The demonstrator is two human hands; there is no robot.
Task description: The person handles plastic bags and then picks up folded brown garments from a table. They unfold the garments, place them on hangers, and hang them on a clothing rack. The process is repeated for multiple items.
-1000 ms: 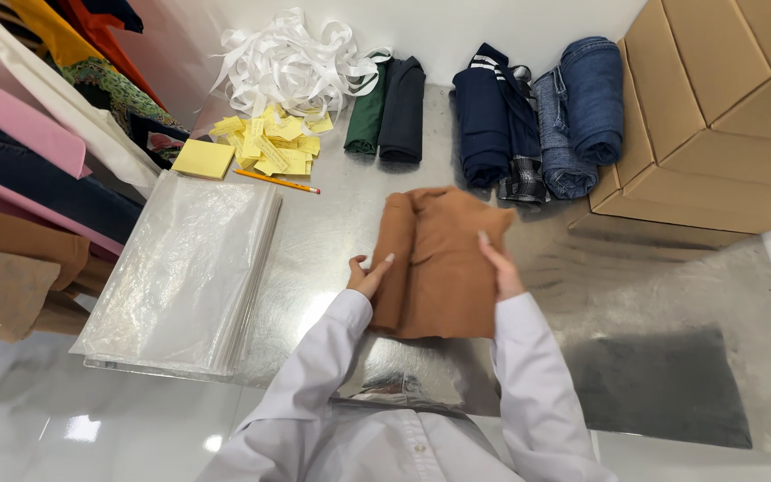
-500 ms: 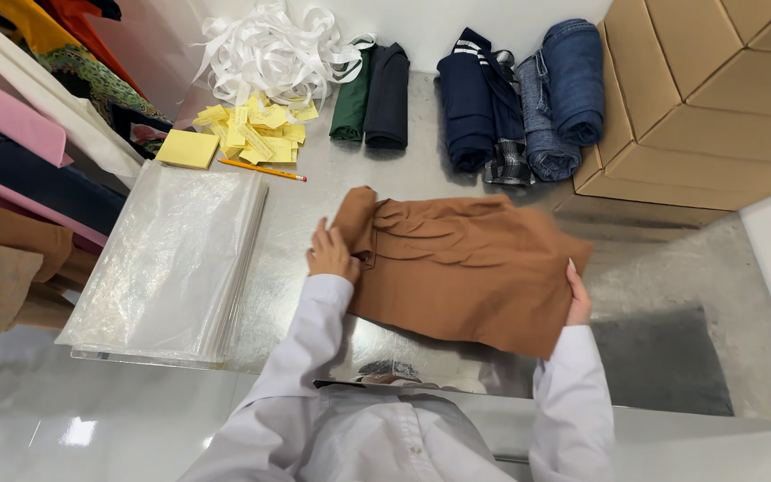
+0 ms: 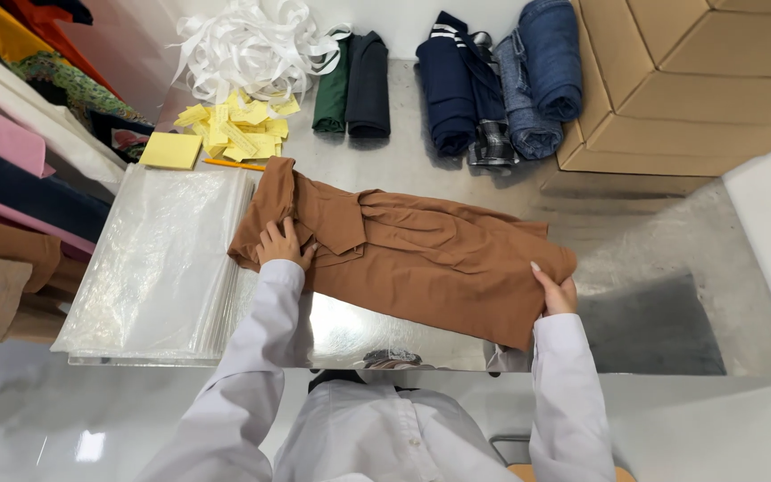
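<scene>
Both hands, left hand (image 3: 284, 245) and right hand (image 3: 557, 291), grasp one brown shirt (image 3: 421, 259) spread across a metal worktop (image 3: 671, 232) beside two denim rolls (image 3: 537, 71).

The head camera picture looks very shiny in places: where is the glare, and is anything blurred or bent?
In the head view, the metal table mirrors the light, brightest just below the brown garment; the stack of clear plastic bags shows soft white sheen. The left hand and right hand look sharp. The wide lens bends the edges, so the cardboard boxes lean outward.
</scene>
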